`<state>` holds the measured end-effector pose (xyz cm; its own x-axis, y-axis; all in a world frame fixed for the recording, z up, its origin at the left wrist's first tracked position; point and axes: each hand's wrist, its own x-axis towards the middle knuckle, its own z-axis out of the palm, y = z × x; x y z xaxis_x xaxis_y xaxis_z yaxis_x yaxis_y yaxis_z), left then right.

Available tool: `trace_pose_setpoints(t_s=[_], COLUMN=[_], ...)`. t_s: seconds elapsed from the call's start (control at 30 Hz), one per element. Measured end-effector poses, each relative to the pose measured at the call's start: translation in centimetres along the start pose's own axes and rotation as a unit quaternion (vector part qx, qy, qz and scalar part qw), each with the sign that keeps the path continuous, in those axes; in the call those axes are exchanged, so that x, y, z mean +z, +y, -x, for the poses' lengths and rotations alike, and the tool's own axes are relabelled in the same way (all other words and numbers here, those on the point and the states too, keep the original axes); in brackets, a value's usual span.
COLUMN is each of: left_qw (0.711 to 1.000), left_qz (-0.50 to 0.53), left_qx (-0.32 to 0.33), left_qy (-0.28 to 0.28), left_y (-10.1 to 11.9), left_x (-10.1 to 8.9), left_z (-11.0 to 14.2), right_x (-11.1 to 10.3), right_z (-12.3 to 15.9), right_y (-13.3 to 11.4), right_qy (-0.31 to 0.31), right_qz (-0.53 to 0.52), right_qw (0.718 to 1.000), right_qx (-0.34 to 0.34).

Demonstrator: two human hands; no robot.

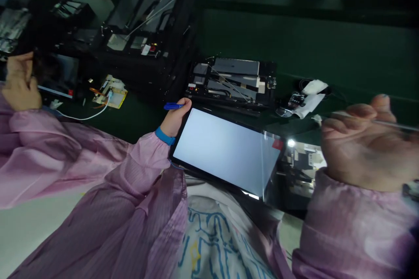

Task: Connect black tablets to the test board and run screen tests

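My left hand, with a blue wrist strap, grips the upper left corner of a tablet. The tablet's blank screen glows white, and it rests tilted over my lap. A blue pen-like tool lies against this hand's fingers. A clear film stands partly lifted off the tablet's right end, with a red tab at its top. My right hand hovers blurred to the right of the tablet. Its fingers are curled round a thin pale rod-like tool.
An opened device with exposed parts lies on the dark green bench behind the tablet. Black trays of parts stand at the back left. White wipes and small parts lie right of the opened device. Another person's hand in a pink sleeve is at far left.
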<state>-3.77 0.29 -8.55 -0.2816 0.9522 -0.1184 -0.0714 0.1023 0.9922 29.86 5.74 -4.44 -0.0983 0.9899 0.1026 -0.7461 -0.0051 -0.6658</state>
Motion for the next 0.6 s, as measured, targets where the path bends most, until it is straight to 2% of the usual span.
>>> trace_pose_setpoints(t_s=[0.1,0.2,0.3,0.4,0.43,0.5,0.6], left_qw=[1.0,0.999,0.998,0.997,0.997,0.997,0.996], left_qz=[-0.003,0.024,0.048,0.062,0.065,0.07,0.077], left_qx=[0.003,-0.01,-0.018,-0.015,-0.014,-0.012,-0.019], left_qy=[-0.005,-0.025,-0.04,-0.042,-0.041,-0.037,-0.045], left_y=[0.2,0.6,0.8,0.7,0.6,0.3,-0.2], left_x=[0.1,0.2,0.3,0.3,0.3,0.2,0.0], left_z=[0.1,0.3,0.5,0.5,0.5,0.4,0.2], right_x=[1.0,1.7,2.3,3.5,4.1,5.4,7.4], right_z=[0.6,1.1,2.0,3.8,4.5,6.1,7.9], right_y=[0.5,1.2,2.2,3.9,4.5,5.8,7.7], right_qy=[0.074,0.079,0.041,-0.06,-0.106,-0.178,-0.212], right_qz=[0.031,0.105,0.173,0.239,0.275,0.377,0.56], right_qw=[0.995,0.991,0.984,0.969,0.956,0.909,0.793], right_qx=[0.057,0.03,0.018,0.017,0.013,-0.022,-0.113])
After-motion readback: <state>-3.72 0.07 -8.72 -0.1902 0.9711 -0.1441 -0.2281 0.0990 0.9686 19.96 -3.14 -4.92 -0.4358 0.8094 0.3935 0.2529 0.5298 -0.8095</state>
